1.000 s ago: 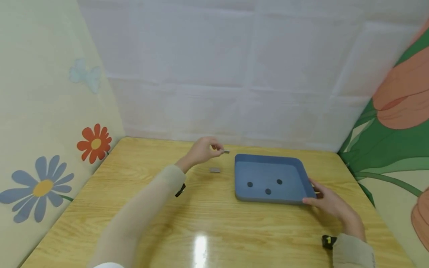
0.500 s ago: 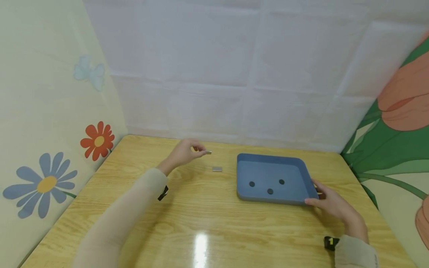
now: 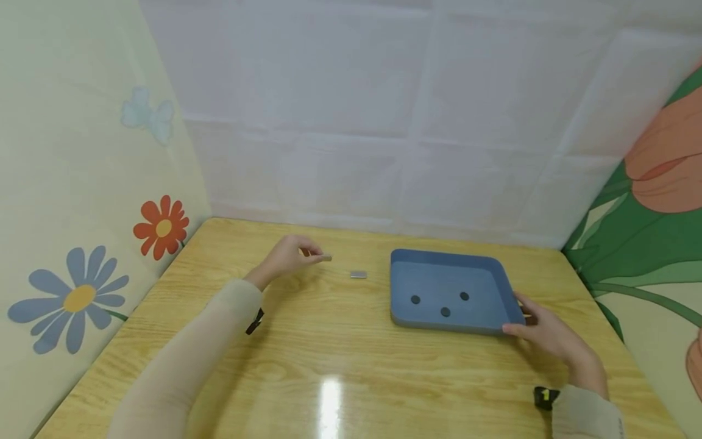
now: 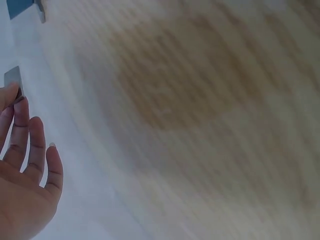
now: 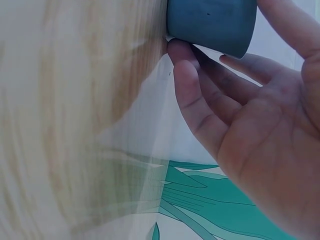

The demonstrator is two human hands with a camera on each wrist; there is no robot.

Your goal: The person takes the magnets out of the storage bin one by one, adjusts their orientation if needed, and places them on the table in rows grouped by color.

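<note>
**Head view: two hands, a small gray piece and a blue tray**

Head view shows a wooden table [image 3: 340, 360] with two arms reaching out over it. The left hand [image 3: 285, 259] is in the middle left of the frame. Its thumb and fingers are pressed together on a small flat gray piece [image 3: 326, 258], which sticks out toward the right. The piece is up off the table. A second gray piece [image 3: 358, 274] lies flat on the wood just to the right of it, between the hand and the blue tray [image 3: 403, 314].

The tray sits to the right of the middle of the frame. Three little dark round things [image 3: 445, 312] lie inside it, close to each other.

The right hand [image 3: 554, 338] is at the lower right corner of the tray. Its fingers are spread and fairly straight, and they touch the outside of that corner. In the right wrist view the fingertips [image 5: 187, 70] press against the rounded blue wall [image 5: 210, 22].

In the left wrist view the fingers [image 4: 30, 145] show at the lower left, and the gray piece [image 4: 13, 79] peeks out above them at the left edge. The wood behind is blurry.

A flower wall is on the left, a white wall at the back.
</note>
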